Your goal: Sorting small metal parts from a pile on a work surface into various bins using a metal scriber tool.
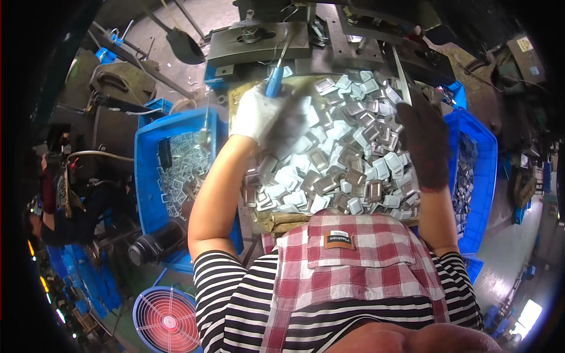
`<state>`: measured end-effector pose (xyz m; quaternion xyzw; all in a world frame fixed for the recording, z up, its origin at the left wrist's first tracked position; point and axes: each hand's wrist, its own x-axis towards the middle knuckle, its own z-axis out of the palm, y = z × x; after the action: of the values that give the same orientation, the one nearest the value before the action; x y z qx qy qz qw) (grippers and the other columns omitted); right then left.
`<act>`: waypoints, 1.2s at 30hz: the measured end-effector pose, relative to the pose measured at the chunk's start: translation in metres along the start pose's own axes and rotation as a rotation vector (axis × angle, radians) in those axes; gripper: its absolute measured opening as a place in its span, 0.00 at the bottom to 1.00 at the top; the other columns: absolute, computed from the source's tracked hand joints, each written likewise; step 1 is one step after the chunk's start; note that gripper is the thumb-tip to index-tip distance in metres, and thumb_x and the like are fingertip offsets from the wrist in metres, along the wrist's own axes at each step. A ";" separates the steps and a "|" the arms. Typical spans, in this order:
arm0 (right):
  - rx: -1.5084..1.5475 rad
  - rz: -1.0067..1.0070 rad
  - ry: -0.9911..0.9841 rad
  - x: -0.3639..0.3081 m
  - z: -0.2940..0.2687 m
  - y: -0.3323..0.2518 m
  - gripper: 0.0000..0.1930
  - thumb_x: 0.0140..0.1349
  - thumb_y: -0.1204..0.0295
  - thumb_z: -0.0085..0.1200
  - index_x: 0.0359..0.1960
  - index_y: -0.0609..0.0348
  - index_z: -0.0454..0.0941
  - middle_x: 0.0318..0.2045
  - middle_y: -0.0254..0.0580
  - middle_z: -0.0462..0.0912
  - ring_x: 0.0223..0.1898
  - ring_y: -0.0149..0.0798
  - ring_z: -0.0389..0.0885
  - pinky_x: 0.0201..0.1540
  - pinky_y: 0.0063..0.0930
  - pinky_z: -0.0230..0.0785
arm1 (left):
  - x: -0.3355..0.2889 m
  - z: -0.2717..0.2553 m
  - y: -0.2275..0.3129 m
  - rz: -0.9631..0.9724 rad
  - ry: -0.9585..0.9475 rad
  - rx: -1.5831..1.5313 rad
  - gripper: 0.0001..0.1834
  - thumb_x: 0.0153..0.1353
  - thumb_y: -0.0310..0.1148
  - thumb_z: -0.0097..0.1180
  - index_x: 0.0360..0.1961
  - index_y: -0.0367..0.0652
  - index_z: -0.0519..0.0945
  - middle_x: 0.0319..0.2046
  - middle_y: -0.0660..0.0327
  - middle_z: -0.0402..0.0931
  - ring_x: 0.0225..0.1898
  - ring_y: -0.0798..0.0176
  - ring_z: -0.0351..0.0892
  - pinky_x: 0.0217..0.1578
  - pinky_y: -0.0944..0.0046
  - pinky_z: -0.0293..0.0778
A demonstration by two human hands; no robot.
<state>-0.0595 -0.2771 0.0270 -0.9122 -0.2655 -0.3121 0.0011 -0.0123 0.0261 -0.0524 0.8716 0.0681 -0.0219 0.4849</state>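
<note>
My left hand [254,113], in a white glove, is closed around the blue handle of a thin-shafted hand tool [274,81]. The tool's metal shaft points up at the press die block [259,44]; its tip is too blurred to name its kind. My right hand [425,144], in a dark glove, grips a long, thin, pale metal tool [402,73] that reaches toward the right part of the die. Between my hands lies a heap of small rectangular stamped metal parts [338,153] on a worn board [276,222]. A dark blur covers parts beside my left hand.
A blue crate [141,176] with thin metal frames stands at left, and another blue crate [485,176] with metal parts at right. A red-bladed fan [168,320] is at lower left. A person's gloved hand [47,188] shows at far left.
</note>
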 end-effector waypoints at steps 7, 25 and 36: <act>1.253 1.047 -0.539 -0.022 -0.048 -0.067 0.22 0.67 0.71 0.57 0.62 0.60 0.75 0.27 0.34 0.84 0.18 0.21 0.74 0.21 0.19 0.68 | -0.009 -0.004 0.019 -0.159 -0.165 -0.418 0.20 0.55 0.40 0.71 0.40 0.36 0.80 0.27 0.58 0.83 0.23 0.70 0.80 0.26 0.70 0.75; 1.027 0.942 -0.531 -0.025 -0.032 -0.060 0.22 0.67 0.65 0.58 0.61 0.60 0.75 0.21 0.36 0.80 0.18 0.23 0.72 0.25 0.25 0.68 | -0.009 -0.022 0.008 -0.111 -0.125 -0.373 0.19 0.62 0.45 0.63 0.43 0.39 0.82 0.30 0.59 0.83 0.25 0.70 0.77 0.27 0.68 0.73; 0.795 0.854 -0.236 -0.044 -0.021 -0.009 0.19 0.67 0.68 0.57 0.59 0.58 0.79 0.15 0.28 0.75 0.13 0.21 0.68 0.16 0.22 0.60 | 0.056 -0.018 0.115 0.248 -0.286 0.837 0.19 0.65 0.41 0.54 0.46 0.33 0.79 0.43 0.41 0.81 0.47 0.43 0.82 0.49 0.50 0.76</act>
<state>-0.1054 -0.2941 0.0172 -0.8964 0.0302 -0.0573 0.4385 0.0592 -0.0132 0.0479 0.9823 -0.1188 -0.1094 0.0945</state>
